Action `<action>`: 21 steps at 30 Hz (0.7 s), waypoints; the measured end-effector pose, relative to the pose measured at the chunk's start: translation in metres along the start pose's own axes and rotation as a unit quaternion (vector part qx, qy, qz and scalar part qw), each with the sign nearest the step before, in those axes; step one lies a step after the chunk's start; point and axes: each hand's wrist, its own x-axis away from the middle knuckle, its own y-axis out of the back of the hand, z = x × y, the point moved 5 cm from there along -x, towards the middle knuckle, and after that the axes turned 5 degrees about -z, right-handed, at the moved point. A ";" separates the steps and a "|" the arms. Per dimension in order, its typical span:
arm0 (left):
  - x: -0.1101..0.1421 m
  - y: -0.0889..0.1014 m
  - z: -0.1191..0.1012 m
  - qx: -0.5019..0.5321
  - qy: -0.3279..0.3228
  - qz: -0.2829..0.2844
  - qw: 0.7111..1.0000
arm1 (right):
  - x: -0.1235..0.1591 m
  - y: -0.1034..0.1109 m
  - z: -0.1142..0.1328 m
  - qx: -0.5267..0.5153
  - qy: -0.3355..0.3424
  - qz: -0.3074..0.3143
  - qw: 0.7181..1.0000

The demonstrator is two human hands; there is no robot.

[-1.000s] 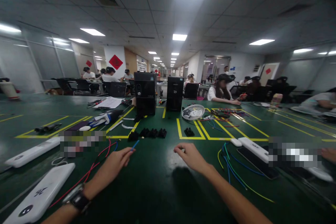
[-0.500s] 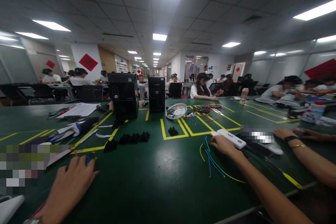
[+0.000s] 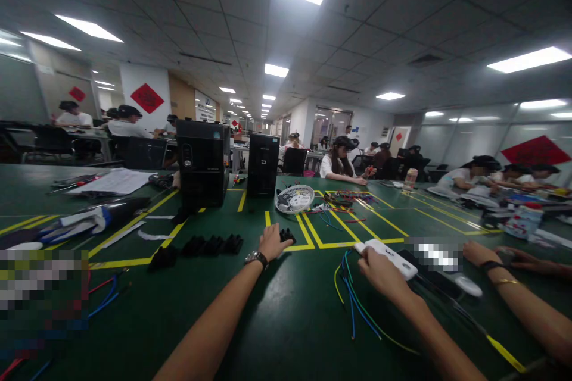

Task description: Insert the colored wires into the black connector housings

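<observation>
My left hand (image 3: 270,245), wearing a watch, reaches to the middle of the green table. Its thumb and fingers close around a small black plastic part (image 3: 288,234) beside the yellow tape. A row of similar black parts (image 3: 214,244) lies to the left. My right hand (image 3: 379,271) rests with curled fingers at the near edge of a white device marked 3 (image 3: 389,257). Loose blue, green and yellow wires (image 3: 353,303) lie beside and under this hand; what its fingers hold, if anything, is hidden.
A white basket (image 3: 295,199) with items stands ahead, near two black computer cases (image 3: 203,164). More wires (image 3: 107,294) lie at the left, with paper sheets (image 3: 111,181) farther back. At right, a neighbour's forearm (image 3: 531,303) rests on the table near a mouse (image 3: 469,286).
My left hand has moved from the left wires across to the single black part, its spread fingers now closing. My right hand stays by the white device. The view has shifted slightly.
</observation>
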 end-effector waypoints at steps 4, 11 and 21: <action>-0.010 -0.011 -0.007 0.050 -0.008 -0.004 0.999 | 0.018 0.042 0.044 -0.203 0.122 0.164 0.958; 0.048 0.024 -0.015 0.219 -0.041 -0.010 0.975 | 0.062 0.053 0.130 -0.390 0.211 0.503 0.742; 0.148 0.088 0.018 0.626 0.107 0.020 0.772 | 0.029 -0.051 0.237 -0.609 0.133 0.142 0.769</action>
